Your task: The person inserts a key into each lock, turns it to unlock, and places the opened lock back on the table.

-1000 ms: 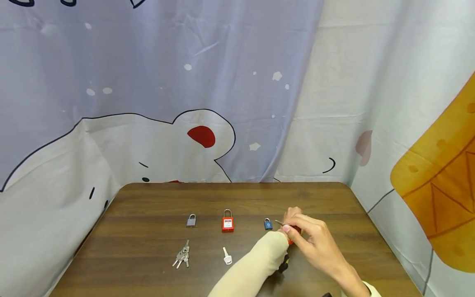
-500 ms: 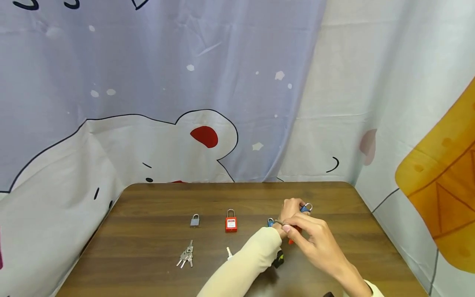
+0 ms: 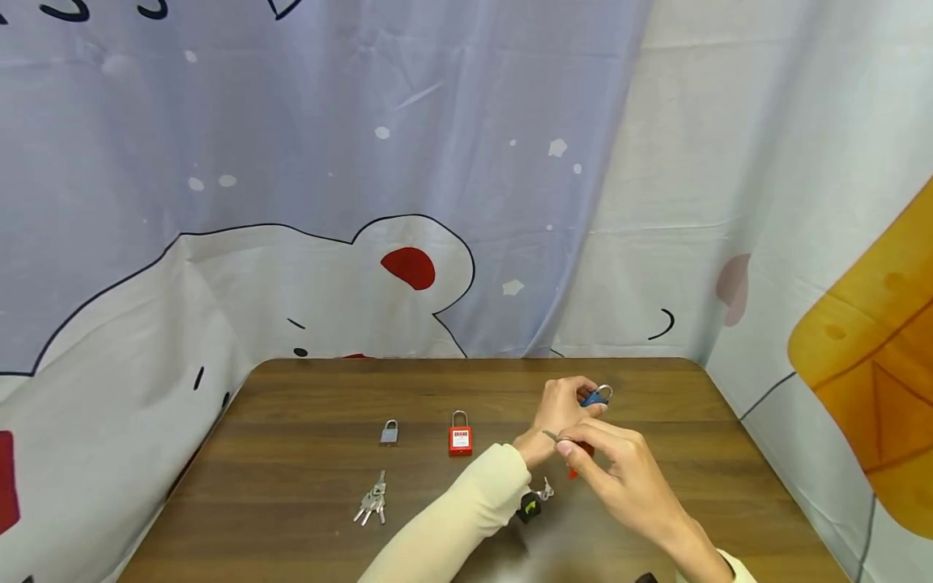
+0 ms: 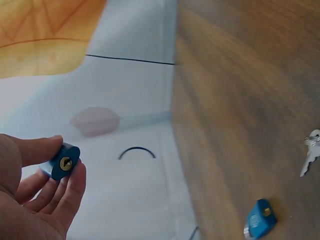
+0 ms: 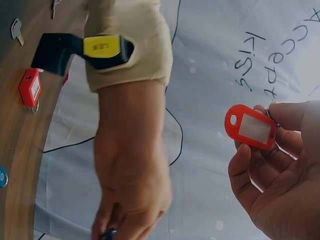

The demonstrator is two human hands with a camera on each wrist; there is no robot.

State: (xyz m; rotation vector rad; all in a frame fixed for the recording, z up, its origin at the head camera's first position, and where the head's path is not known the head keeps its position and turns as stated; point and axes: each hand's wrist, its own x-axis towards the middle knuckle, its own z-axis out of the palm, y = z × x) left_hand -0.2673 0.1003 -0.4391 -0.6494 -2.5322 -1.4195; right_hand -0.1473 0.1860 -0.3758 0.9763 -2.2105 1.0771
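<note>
My left hand (image 3: 563,409) grips a blue padlock (image 3: 597,397) above the right part of the table, shackle pointing away. Its brass keyhole faces the camera in the left wrist view, where thumb and fingers hold the lock (image 4: 64,162). Just nearer, my right hand (image 3: 619,470) pinches a key (image 3: 551,436) with a red tag (image 5: 250,126) hanging from it; in the right wrist view the key is mostly hidden by the fingers. Key and held padlock are apart. A second blue padlock (image 4: 260,219) lies on the table, hidden by my left arm in the head view.
On the wooden table (image 3: 306,453) lie a grey padlock (image 3: 389,433), a red padlock (image 3: 460,438), a bunch of keys (image 3: 372,500) and small keys (image 3: 545,489). A single key (image 5: 17,31) shows in the right wrist view. A printed curtain (image 3: 328,162) hangs behind.
My left hand has moved away from me and left, bringing the blue padlock into view. My left forearm now covers the single key and second blue padlock; small keys have appeared. The right hand barely moved.
</note>
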